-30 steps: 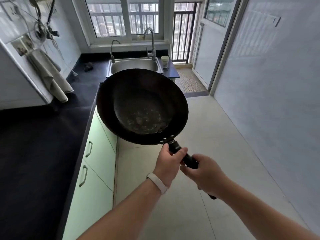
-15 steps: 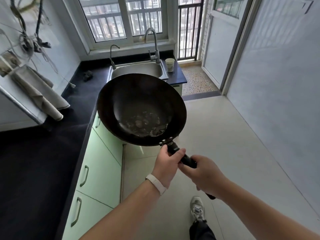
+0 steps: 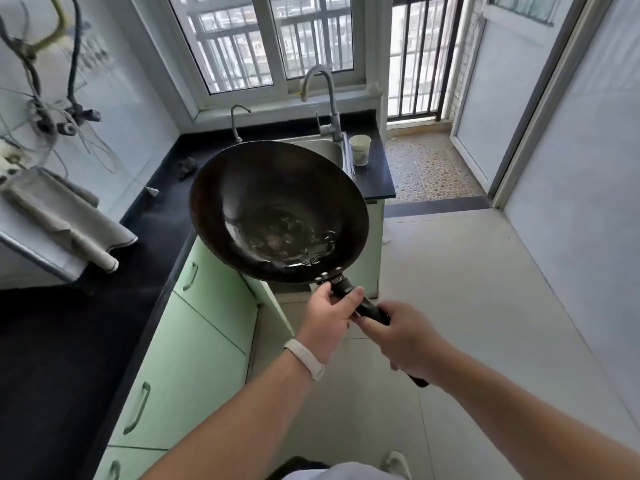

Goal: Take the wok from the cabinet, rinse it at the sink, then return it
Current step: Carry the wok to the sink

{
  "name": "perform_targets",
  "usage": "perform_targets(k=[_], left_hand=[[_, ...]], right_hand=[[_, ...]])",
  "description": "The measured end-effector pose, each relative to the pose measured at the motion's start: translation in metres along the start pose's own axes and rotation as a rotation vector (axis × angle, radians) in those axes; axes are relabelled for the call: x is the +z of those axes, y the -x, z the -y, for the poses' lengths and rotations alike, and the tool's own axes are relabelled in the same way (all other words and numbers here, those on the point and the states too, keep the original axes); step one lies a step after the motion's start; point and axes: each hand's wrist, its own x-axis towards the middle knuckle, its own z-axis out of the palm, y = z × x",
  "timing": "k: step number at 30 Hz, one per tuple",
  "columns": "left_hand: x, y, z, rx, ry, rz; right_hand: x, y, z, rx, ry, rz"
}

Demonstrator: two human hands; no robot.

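A large black wok [image 3: 277, 209] hangs in the air in front of me, its bowl facing up with a little water pooled near the handle side. My left hand [image 3: 329, 317] grips the black handle right behind the rivets. My right hand [image 3: 401, 341] grips the same handle farther back, with the handle's end sticking out past it. The steel sink [image 3: 329, 148] lies beyond the wok, mostly hidden by it, with a tall tap [image 3: 325, 98] at its right rear and a small tap [image 3: 237, 121] at its left rear.
A black countertop [image 3: 69, 323] runs along the left over green cabinet doors [image 3: 194, 358]. A paper cup [image 3: 359, 150] stands right of the sink. A folded cloth [image 3: 69, 220] lies on a ledge at left. Tiled floor [image 3: 467, 306] stretches to the right, toward a doorway.
I have moved closer to the sink, which now sits right behind the wok's far rim. Both hands keep the same hold on the handle.
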Motion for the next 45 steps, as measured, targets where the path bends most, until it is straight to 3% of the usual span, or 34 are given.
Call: perform_targets(k=[10,29,35,40,45], left_hand=[[-0.017,-0.079,-0.023,0.012,0.18,-0.028],[-0.159,-0.273,-0.067,0.069,0.288,0.088],[-0.159,-0.31,-0.071,0.092,0.281,0.017],[-0.143,-0.339,-0.067,0.034,0.324,-0.008],[-0.126,-0.367,-0.059,-0.009,0.305,-0.033]], right_hand=[[-0.006,-0.084,0.033,-0.015,0.058,0.014],[0.079,-0.269,0.152,0.012,0.19,-0.116],[0.067,-0.308,0.164,0.011,0.32,-0.05],[0.053,-0.337,0.161,0.004,0.504,-0.136],[0.038,-0.374,0.141,0.113,0.372,-0.059]])
